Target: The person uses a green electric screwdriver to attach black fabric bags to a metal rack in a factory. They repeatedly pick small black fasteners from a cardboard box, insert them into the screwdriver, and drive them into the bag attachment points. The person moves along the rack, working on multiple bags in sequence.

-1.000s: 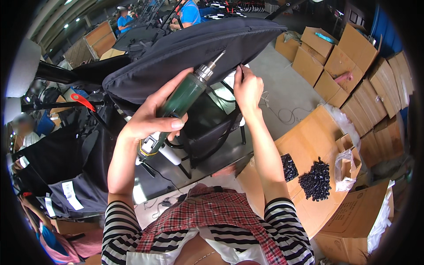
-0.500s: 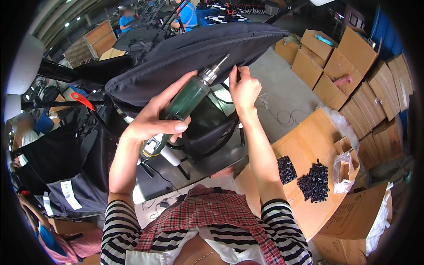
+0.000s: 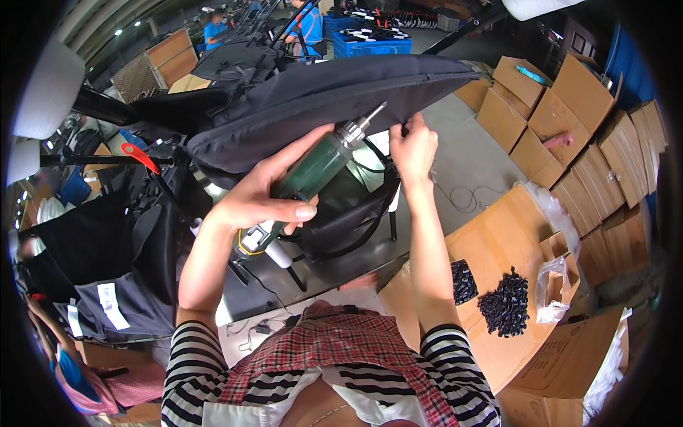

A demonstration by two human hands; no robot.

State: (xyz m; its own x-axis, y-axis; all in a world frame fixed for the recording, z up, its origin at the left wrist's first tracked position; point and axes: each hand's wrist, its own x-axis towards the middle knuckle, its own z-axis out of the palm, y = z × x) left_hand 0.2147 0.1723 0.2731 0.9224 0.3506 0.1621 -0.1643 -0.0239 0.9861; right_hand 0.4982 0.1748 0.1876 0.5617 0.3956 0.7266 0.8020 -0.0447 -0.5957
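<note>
My left hand [image 3: 260, 196] is wrapped round a green electric screwdriver [image 3: 313, 169], whose metal bit slants up to the right. The bit's tip lies close to the underside of a padded black fabric piece [image 3: 284, 121]; whether it touches, I cannot tell. Right of the tip, my right hand [image 3: 414, 153] is closed, thumb and fingers drawn together near the fabric's lower edge. What those fingers hold, if anything, is hidden. Below the screwdriver, a black frame [image 3: 363, 235] with curved tubing shows partly.
A cardboard-covered surface [image 3: 484, 228] at right bears a pile of small black parts [image 3: 505, 304] and a plastic-lined box [image 3: 555, 285]. Open cartons [image 3: 541, 124] stand beyond. A red lever [image 3: 140, 158] sticks out at left. Far back, people in blue work near a blue crate [image 3: 370, 47].
The view has shifted, so the fabric piece, the screwdriver and both hands appear lower and further right. My right hand's fingers look more curled; the left keeps its grip on the screwdriver.
</note>
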